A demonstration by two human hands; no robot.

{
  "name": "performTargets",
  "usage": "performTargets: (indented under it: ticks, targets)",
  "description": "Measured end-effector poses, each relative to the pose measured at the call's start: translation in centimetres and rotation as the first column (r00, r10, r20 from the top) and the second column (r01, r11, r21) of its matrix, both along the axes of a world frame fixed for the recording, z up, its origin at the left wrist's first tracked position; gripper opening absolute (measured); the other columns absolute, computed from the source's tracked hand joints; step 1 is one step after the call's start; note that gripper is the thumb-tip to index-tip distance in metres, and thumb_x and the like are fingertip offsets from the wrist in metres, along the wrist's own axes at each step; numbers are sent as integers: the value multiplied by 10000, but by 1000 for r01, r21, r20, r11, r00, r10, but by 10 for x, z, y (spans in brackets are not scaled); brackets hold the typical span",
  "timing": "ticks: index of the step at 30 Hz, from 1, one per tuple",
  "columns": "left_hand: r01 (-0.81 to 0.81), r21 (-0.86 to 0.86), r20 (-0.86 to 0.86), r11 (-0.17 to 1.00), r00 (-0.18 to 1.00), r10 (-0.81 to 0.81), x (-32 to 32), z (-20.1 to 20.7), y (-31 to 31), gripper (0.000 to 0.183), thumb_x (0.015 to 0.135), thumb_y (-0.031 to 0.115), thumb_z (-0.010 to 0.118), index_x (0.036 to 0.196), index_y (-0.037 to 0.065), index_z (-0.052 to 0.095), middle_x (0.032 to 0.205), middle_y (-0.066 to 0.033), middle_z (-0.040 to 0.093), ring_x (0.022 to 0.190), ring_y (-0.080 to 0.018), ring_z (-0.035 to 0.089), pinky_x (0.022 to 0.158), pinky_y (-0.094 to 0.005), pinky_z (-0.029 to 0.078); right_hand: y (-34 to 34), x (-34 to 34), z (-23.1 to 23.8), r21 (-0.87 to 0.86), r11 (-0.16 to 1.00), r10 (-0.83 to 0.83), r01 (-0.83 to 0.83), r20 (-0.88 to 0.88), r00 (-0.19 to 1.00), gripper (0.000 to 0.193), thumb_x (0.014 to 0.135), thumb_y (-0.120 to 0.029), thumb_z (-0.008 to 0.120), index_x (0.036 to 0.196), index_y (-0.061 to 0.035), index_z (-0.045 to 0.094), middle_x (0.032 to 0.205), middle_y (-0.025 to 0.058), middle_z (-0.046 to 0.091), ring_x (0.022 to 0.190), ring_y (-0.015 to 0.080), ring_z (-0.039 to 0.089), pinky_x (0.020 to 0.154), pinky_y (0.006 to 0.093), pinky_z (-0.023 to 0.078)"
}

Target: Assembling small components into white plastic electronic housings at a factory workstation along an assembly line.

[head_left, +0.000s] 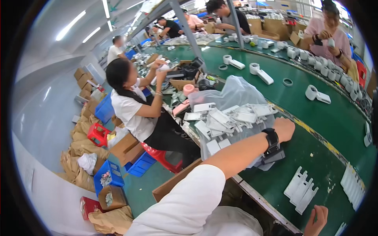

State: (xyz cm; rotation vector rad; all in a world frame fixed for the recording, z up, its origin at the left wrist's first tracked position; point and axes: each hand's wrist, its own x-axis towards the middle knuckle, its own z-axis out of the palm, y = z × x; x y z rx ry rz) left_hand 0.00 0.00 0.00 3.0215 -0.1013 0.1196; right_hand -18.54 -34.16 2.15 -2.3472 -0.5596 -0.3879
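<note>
My left hand [284, 129], with a black watch [271, 141] on its wrist, reaches over the bench to the right side of a pile of white plastic parts [232, 120]. Its fingers curl under into a fist, and whatever they may hold is hidden. The flat white pieces lie heaped on a clear plastic bag [244, 92]. Low at the right, my right hand [317, 221] is open, fingers loosely bent and the thumb apart, with nothing seen in it. Just beyond it, several white plates [301, 190] lie side by side on the green surface, and another white row [352, 187] lies farther right.
A green conveyor [271, 94] carries white handheld-fan-like units [262, 74] and dark rings. To my left sits a co-worker [136, 104] beside a cluttered bench; others work across the belt. Blue bins [108, 177], cartons and a red stool [161, 157] stand on the floor.
</note>
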Motion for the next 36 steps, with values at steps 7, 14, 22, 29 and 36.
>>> performTargets:
  ticks: [7, 14, 22, 29, 36]
  targets:
    - [80, -76, 142, 994, 988, -69, -9, -5, 22, 150, 755, 137, 621, 835, 11, 643, 873, -142, 624, 852, -304, 633, 682, -428, 512, 27, -13, 27, -100, 995, 13, -12, 4, 1000, 110, 906, -91, 626, 941, 2, 675, 915, 177, 638, 861, 339, 617, 743, 402, 504]
    - [535, -284, 488, 796, 795, -361, -65, 48, -16, 157, 822, 119, 546, 878, -25, 522, 824, -173, 553, 777, -362, 592, 611, -439, 471, 32, -12, 33, -94, 994, 56, -52, 36, 998, 102, 898, -73, 629, 946, 7, 671, 904, 178, 637, 840, 350, 616, 747, 411, 504]
    - [714, -561, 233, 419, 622, -748, -178, 70, -62, 175, 886, 166, 553, 866, 0, 500, 692, -139, 560, 663, -356, 583, 571, -417, 454, 56, -30, 33, 199, 976, 101, -91, -42, 994, 155, 942, -92, 586, 1009, 34, 646, 992, 172, 623, 877, 266, 640, 725, 342, 509]
    - [635, -697, 253, 334, 654, -713, -191, 54, -65, 196, 903, 176, 572, 848, 0, 504, 732, -156, 567, 695, -362, 579, 594, -431, 435, 75, -42, 40, 199, 969, 160, -145, -61, 985, 171, 942, -119, 588, 1001, 29, 650, 918, 139, 654, 815, 258, 648, 710, 330, 509]
    - [579, -738, 216, 347, 690, -691, -197, 49, -65, 167, 902, 156, 570, 865, -2, 528, 779, -158, 579, 743, -366, 581, 628, -430, 445, 76, -47, 43, 175, 975, 152, -135, -88, 984, 81, 873, -10, 624, 940, 27, 654, 883, 169, 647, 806, 323, 639, 734, 359, 511]
